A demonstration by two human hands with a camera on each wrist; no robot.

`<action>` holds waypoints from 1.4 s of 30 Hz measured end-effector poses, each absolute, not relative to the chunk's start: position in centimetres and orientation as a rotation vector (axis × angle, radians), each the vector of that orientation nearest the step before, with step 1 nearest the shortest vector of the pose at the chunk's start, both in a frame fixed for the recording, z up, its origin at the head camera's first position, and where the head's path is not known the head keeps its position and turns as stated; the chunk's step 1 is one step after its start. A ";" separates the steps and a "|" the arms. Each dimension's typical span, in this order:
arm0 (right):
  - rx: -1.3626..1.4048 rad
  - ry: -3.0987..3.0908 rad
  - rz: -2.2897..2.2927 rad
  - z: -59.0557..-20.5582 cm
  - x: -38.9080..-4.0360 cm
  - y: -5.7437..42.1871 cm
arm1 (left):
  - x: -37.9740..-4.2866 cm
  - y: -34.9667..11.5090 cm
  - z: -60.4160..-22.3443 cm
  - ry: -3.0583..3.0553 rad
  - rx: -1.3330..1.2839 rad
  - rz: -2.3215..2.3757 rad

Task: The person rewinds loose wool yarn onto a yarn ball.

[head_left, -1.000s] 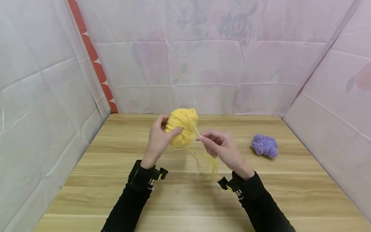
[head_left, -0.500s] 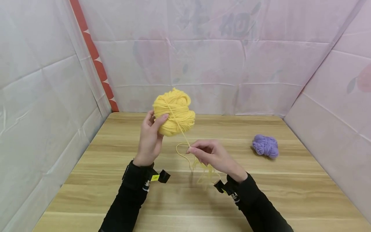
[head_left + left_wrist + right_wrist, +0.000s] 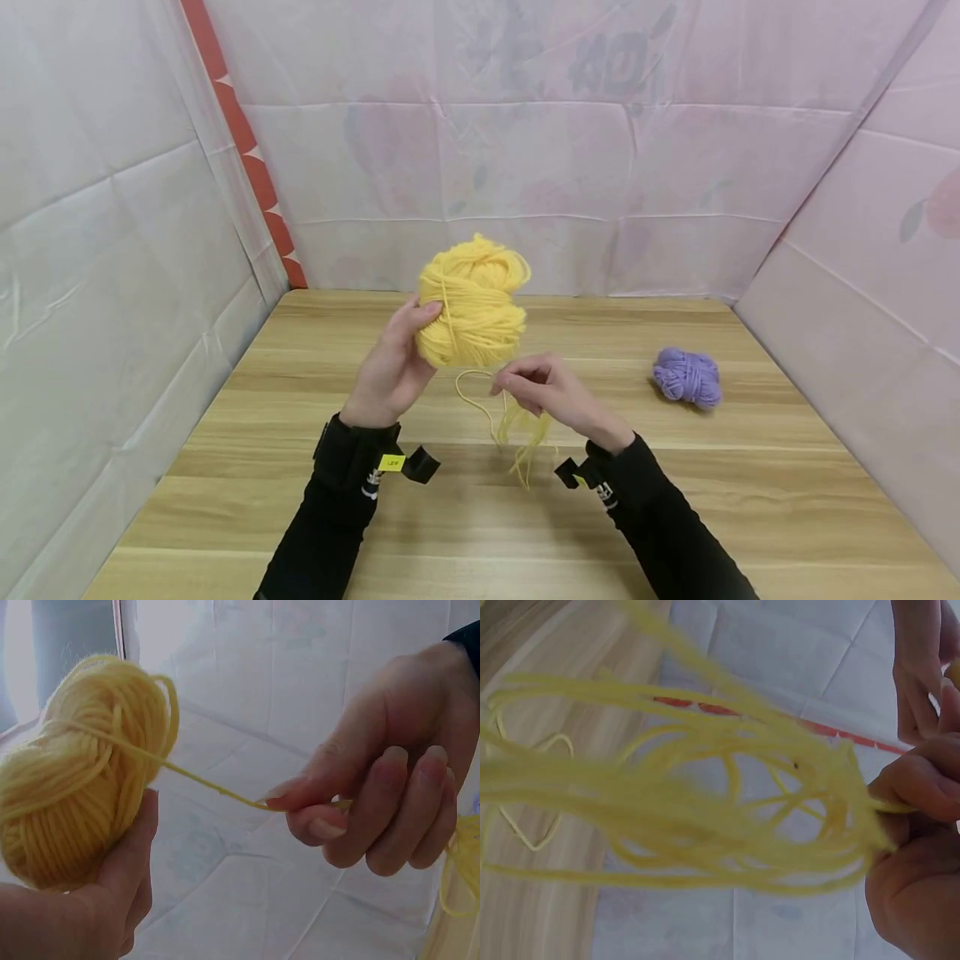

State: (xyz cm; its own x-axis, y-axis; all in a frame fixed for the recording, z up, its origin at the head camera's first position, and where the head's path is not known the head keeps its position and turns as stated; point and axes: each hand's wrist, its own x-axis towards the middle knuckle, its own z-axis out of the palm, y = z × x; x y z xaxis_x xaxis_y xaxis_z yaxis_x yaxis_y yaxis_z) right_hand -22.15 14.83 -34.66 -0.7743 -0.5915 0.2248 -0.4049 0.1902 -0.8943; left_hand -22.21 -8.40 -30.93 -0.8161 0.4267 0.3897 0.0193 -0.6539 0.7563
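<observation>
A fluffy ball of yellow yarn (image 3: pixel 480 308) is held up above the table by my left hand (image 3: pixel 393 362), whose thumb lies across its near side. My right hand (image 3: pixel 551 396) pinches a yellow yarn strand between thumb and forefinger, to the right of the ball and below it. In the left wrist view this strand (image 3: pixel 217 789) runs taut from the ball to those fingertips. Loose yellow loops (image 3: pixel 697 825) hang beneath the right hand and look blurred in the right wrist view. The left hand's other fingers are mostly hidden behind the ball.
A small purple yarn skein (image 3: pixel 686 377) lies on the wooden table (image 3: pixel 750 500) to the right. White patterned sheets (image 3: pixel 540 167) enclose the table at the back and both sides, with a red strip (image 3: pixel 251 167) at the back left corner.
The left hand has raised the yellow yarn ball, tipped it, and lately brought it slightly right. The right hand has moved slightly left and down, still pinching the strand.
</observation>
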 end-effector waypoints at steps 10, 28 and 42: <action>-0.738 2.239 -1.832 -33.8 -22.7 17.4 | -22.2 -8.4 -31.4 1.402 0.927 2.113; -0.814 2.014 -2.110 -32.2 -21.8 18.7 | -22.5 -6.8 -32.3 2.186 0.808 1.669; -0.995 2.303 -1.989 -31.0 -19.5 17.5 | -23.2 -6.3 -32.5 2.208 0.558 2.132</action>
